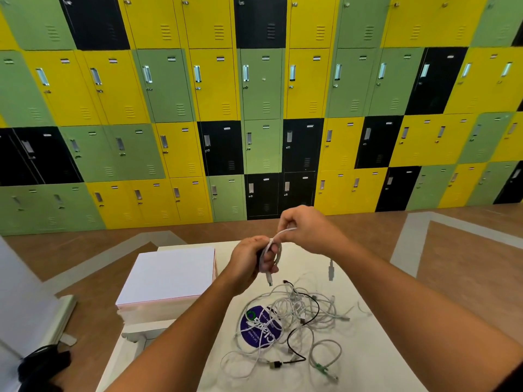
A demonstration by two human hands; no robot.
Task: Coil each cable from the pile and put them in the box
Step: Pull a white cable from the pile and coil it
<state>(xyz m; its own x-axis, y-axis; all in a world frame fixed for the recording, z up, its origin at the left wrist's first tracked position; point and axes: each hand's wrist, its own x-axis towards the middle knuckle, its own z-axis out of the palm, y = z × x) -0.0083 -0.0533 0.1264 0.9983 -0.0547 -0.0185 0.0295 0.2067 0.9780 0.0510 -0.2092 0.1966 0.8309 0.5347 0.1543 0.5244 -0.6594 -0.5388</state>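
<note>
Above the pile of cables (288, 321) on the white table (368, 349), we see the left hand (249, 261) gripping a small coil of white cable (284, 232), while the right hand (305, 230) pinches its loose strand. Left of the pile stands the white box (169, 275), closed on top; we cannot tell what it holds.

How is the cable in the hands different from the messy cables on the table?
The held cable is wound into a small neat loop; the pile is loose and tangled. The held cable is up in the left hand and right hand; the pile lies on the table. The held cable is one; the pile has many. Both are thin and mostly whitish.
</note>
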